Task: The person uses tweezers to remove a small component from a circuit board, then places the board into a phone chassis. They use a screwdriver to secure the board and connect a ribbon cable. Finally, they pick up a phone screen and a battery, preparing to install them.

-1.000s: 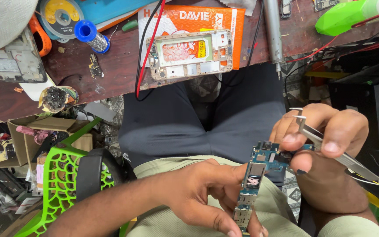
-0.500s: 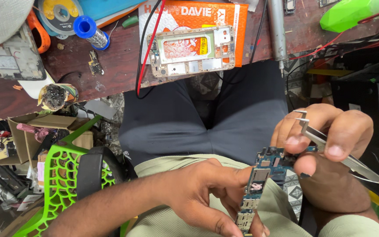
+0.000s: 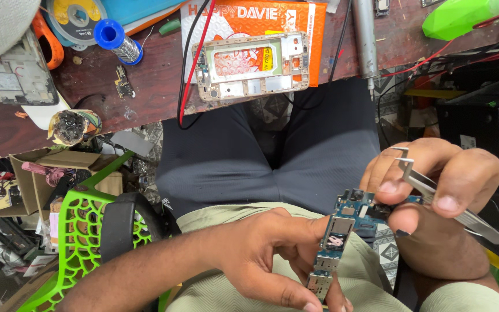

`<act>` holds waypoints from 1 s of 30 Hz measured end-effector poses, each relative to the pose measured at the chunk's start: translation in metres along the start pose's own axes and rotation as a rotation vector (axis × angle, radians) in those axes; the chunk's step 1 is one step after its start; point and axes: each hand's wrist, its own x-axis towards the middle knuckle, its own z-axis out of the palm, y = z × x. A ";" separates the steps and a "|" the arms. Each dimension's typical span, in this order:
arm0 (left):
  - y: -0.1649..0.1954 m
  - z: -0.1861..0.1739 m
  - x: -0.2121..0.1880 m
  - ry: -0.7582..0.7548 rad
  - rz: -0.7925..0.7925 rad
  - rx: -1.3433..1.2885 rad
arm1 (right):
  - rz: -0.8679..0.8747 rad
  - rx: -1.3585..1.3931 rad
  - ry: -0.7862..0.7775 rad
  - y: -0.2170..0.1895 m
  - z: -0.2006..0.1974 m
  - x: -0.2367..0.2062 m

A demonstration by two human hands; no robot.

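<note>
Table (image 3: pixel 145 98), far left: a dismantled phone back panel (image 3: pixel 15 75), grey, lying flat; beside it an orange-rimmed reel (image 3: pixel 70 14) and a blue spool of solder wire (image 3: pixel 116 40). Near the table's front edge, a tin of dark residue (image 3: pixel 70 126).

Below the table, left: a bright green lattice chair (image 3: pixel 76 231) and cardboard boxes of clutter.

Table, centre: a bare phone mid-frame (image 3: pixel 252 66), resting on an orange padded envelope (image 3: pixel 244 17); red and black leads (image 3: pixel 189 63) run down across it. None of these has shifted over the last second.

Lap, centre-right: the left hand (image 3: pixel 267 254) pinches the lower end of a narrow blue circuit board (image 3: pixel 336 242) between thumb and fingers, holding it near upright over the knees. A second ago its top stood a little apart from the other hand.

Right: the right hand (image 3: pixel 434 202) is closed, with bent-tip metal tweezers (image 3: pixel 434 193) tucked under the forefinger, tips pointing up and idle; its thumb and fingertips now press on the board's upper end. Judged so: the board is being worked by bare fingertips, not by the tool.

Far right, table: a green bottle-like object (image 3: pixel 463 17).
</note>
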 end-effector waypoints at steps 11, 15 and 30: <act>-0.007 -0.001 -0.001 0.024 0.058 0.088 | 0.092 0.015 0.104 -0.004 0.008 -0.003; -0.007 -0.002 -0.001 0.033 0.059 0.130 | 0.089 0.005 0.109 -0.002 0.009 -0.002; -0.008 -0.002 0.001 0.036 0.076 0.087 | 0.096 -0.038 0.153 -0.002 0.012 0.001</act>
